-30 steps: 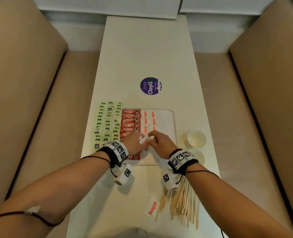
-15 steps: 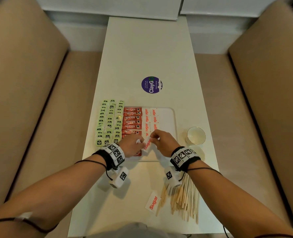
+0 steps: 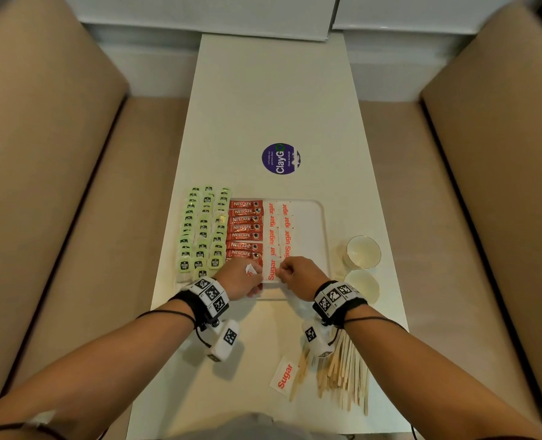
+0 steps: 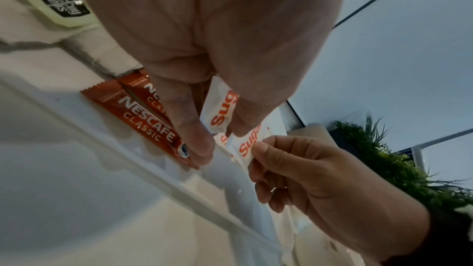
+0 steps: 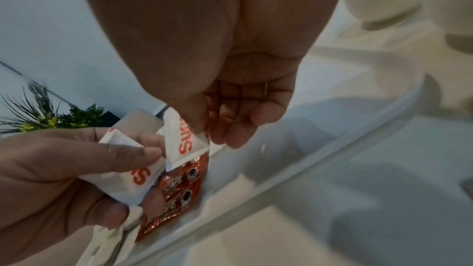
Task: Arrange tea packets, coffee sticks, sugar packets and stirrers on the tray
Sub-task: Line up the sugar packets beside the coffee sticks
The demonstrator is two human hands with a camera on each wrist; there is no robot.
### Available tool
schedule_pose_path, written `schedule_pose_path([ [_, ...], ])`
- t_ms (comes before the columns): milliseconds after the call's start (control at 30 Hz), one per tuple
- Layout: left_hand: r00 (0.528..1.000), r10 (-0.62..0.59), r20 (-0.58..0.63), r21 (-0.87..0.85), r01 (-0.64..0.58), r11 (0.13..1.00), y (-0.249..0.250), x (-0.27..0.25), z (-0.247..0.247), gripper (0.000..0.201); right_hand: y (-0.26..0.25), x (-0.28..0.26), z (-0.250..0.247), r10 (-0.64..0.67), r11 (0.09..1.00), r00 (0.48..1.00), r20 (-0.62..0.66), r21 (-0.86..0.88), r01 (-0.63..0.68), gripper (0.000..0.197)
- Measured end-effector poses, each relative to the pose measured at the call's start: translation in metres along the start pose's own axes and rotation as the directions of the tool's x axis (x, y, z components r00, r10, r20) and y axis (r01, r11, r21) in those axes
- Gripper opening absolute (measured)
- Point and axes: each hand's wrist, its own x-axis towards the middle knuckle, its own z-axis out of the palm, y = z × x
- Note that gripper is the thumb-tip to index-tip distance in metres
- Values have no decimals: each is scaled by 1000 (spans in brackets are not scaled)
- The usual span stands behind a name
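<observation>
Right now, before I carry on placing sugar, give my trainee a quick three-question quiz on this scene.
1. True or false: the wooden stirrers already lie on the tray.
2. Which items lie directly beside the green tea packets? A) cups B) red coffee sticks C) stirrers
3. Fill in: the right hand pinches a ____ packet over the tray's near end.

Key:
1. False; they lie on the table, nearer the person than the tray.
2. B
3. Sugar; the sugar packet is between thumb and fingers, while the left hand holds another sugar packet.
</observation>
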Motion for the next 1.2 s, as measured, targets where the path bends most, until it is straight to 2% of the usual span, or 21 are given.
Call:
schedule_pose_path([
  [100,998,-35,-55,47,38,998,-3,-2,-2,27,2,3,1,39,990,999,6,-137,-38,26],
  [200,996,-53,-79,49,57,997,-3,-5,-2,30,4,8,5,105,974,994,5,-203,-102,26],
  [433,998,-7,-69,48,11,999,-12,-3,-3,20,-1,16,9,156,958,987,-38,-236,-161,34],
  [567,997,31,-70,108,-23,994,-12,-3,-5,19,-3,18,10,166,958,986,-28,-231,-168,27],
  [733,996,37,-78,101,-29,994,-16,2,-4,4,-5,16,7,168,964,985,-33,-203,-171,26],
  [833,995,28,-92,101,-19,995,-16,4,-4,13,-4,14,6,161,971,986,-39,-172,-166,25],
  [967,993,30,-115,83,-20,996,-10,2,-2,24,-6,8,6,73,994,997,-7,-81,-73,33],
  [1067,991,32,-130,37,-27,999,-7,1,-1,23,-8,-1,5,17,998,1000,26,54,-18,39],
  [1200,991,18,-133,-60,-26,998,-6,2,0,22,-9,-12,9,-27,986,999,44,167,20,35],
])
